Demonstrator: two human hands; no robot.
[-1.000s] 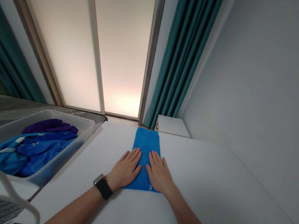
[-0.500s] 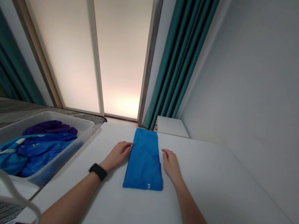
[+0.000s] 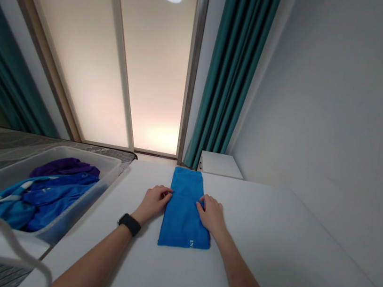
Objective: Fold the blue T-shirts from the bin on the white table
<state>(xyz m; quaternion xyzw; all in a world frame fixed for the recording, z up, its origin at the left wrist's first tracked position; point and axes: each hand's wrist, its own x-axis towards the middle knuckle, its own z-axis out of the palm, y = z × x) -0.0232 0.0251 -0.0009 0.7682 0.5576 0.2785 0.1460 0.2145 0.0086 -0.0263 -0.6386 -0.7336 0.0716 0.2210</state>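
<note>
A folded blue garment (image 3: 182, 223) lies flat as a long strip on the white table (image 3: 165, 277), with small white letters near its front edge. At its left edge, about halfway along, my left hand (image 3: 155, 200) has thumb and fingers closed on the fabric; a black watch (image 3: 129, 224) is on that wrist. Opposite, my right hand (image 3: 213, 214) pinches the right edge, its thumb lying over the cloth. The fingertips under the fabric are hidden on both sides.
Left of the table stands a translucent plastic bin (image 3: 110, 175) with crumpled blue and purple clothes (image 3: 59, 191). A pale curved bar (image 3: 10, 237) crosses the lower left. Beyond the far edge are a small white cabinet (image 3: 222, 164) and a green curtain (image 3: 228, 72). A wall rises on the right.
My right hand has moved left from beside the garment onto its right edge. The left hand has shifted slightly right onto the left edge. The garment lies much as before.
</note>
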